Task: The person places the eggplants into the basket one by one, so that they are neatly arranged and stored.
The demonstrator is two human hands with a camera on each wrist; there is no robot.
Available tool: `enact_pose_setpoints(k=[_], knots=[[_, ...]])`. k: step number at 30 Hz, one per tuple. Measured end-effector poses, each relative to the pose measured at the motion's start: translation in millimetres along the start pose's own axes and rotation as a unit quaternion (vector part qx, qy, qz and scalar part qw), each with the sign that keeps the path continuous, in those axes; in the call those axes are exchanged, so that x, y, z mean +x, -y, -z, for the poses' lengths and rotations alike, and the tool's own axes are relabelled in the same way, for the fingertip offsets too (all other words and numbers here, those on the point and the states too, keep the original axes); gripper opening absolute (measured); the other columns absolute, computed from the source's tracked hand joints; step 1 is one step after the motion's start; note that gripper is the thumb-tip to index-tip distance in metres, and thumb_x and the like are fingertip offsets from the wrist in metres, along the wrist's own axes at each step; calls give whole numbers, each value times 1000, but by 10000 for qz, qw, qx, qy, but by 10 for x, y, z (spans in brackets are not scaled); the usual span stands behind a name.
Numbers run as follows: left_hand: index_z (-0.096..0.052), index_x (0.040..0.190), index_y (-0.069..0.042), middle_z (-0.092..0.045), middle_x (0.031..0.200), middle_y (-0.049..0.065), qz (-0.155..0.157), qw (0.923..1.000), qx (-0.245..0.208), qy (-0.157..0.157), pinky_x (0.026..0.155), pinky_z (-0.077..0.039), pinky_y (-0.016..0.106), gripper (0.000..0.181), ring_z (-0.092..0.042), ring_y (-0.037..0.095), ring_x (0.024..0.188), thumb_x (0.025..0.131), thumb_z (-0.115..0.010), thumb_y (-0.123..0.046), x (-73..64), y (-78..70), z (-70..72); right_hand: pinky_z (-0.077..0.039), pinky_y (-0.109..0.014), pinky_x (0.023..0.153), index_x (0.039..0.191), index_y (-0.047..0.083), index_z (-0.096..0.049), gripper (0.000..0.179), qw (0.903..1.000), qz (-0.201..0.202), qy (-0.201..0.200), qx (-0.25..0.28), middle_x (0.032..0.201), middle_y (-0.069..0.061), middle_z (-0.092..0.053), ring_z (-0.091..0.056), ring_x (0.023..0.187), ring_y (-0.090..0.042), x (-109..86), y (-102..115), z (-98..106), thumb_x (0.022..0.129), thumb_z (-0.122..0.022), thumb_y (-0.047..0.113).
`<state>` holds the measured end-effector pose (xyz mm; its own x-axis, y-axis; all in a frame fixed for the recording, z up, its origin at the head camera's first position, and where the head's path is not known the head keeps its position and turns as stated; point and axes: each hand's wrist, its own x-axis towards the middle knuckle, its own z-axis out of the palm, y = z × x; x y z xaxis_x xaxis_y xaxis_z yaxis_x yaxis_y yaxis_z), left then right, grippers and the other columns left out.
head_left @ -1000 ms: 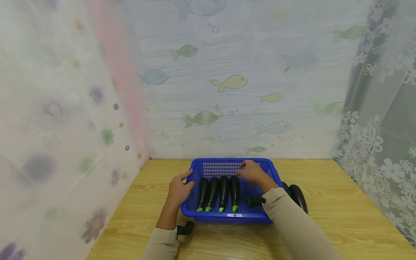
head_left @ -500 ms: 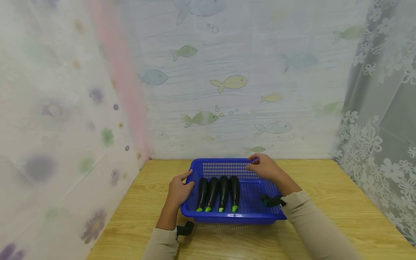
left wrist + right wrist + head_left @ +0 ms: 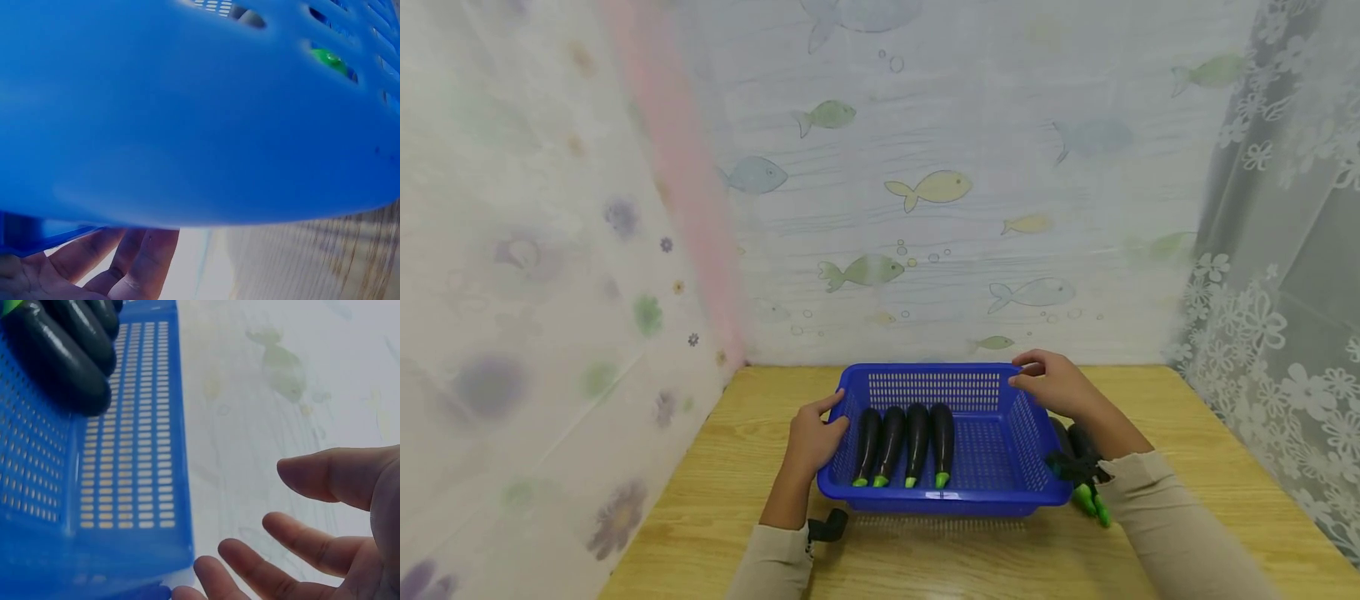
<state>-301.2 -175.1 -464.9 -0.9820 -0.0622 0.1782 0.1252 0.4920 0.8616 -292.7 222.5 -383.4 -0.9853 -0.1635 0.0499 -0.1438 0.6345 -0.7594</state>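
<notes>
A blue plastic basket stands on the table, with several dark eggplants lying side by side in its left half, green stem ends toward me. My left hand holds the basket's left rim, the thumb over the edge. In the left wrist view its fingers show below the basket's wall, partly hidden by it. Over the far right corner of the basket is my right hand. In the right wrist view nothing lies between its thumb and its spread fingers.
More eggplants lie on the wooden table just right of the basket, partly covered by my right wrist. A fish-patterned sheet hangs behind the table, and a lace curtain at the right.
My right hand has moved right, from above the eggplants in the basket to its far right corner. The left hand and the basket have stayed in place.
</notes>
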Motion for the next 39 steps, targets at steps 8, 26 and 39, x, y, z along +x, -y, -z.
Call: enact_pose_setpoints(k=[8,26,39], knots=[[-61,146,-18,-55,152,18,13,10000,37,-9,71,-64,44,55,-74,33,101,92,-66,-17,-3,-4,1,-59,-52,94,147,-4,-48,53,9998,-121,-119,113,143,-33,-54,-59,124,-47,-125,-171,79,105,-58,26],[-63,145,-19,-55,152,16,59,9999,62,-61,69,-62,39,55,-73,27,92,90,-66,-18,-6,-7,-10,-58,-53,94,152,-8,-40,68,9956,-840,29,418,148,-40,-44,-51,130,-54,-369,-925,388,106,-55,40],[-62,146,-20,-54,153,16,78,10000,10,-15,70,-63,42,55,-74,31,97,91,-66,-18,-15,-13,2,-62,-47,88,157,-8,-29,89,9865,-1467,294,664,153,-42,-38,-51,134,-53,-461,-1331,335,101,-58,55]])
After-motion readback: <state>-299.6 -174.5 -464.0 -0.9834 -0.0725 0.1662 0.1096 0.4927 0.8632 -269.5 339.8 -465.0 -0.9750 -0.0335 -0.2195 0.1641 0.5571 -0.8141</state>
